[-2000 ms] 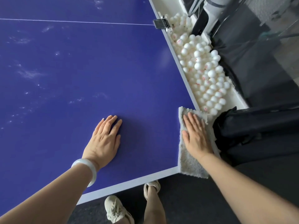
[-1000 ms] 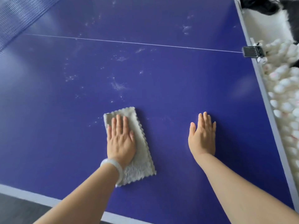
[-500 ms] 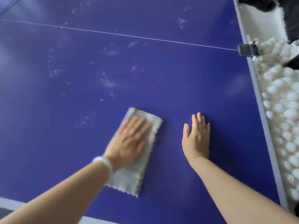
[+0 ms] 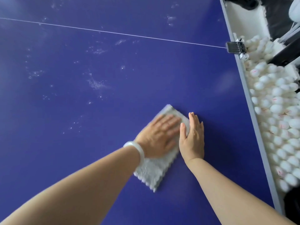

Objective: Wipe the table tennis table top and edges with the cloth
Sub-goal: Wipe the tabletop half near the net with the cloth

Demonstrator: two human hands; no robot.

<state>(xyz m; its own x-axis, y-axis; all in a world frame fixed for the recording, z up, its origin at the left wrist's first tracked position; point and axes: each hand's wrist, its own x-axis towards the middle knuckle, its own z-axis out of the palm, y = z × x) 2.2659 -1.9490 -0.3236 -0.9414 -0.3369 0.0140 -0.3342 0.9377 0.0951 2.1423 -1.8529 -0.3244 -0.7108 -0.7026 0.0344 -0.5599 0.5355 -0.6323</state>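
Left hand [image 4: 157,135] flat on the cloth [image 4: 152,172], mid-table, with the right hand [image 4: 192,140] just beside it.

The left hand is motion-blurred, fingers straight, pressing the grey cloth and hiding its middle; only the far corner and the near end show. The right hand lies flat on the blue table [image 4: 113,70], fingers straight, thumb side against the cloth's right edge. White specks [image 4: 95,83] dot the top far left, short of a thin line [image 4: 113,32]. Along the right edge sit a black clip [image 4: 234,47] and heaped white balls [image 4: 279,111], blurred and cut off.

Bare forearms; pale white bangle [image 4: 138,149] on left wrist.
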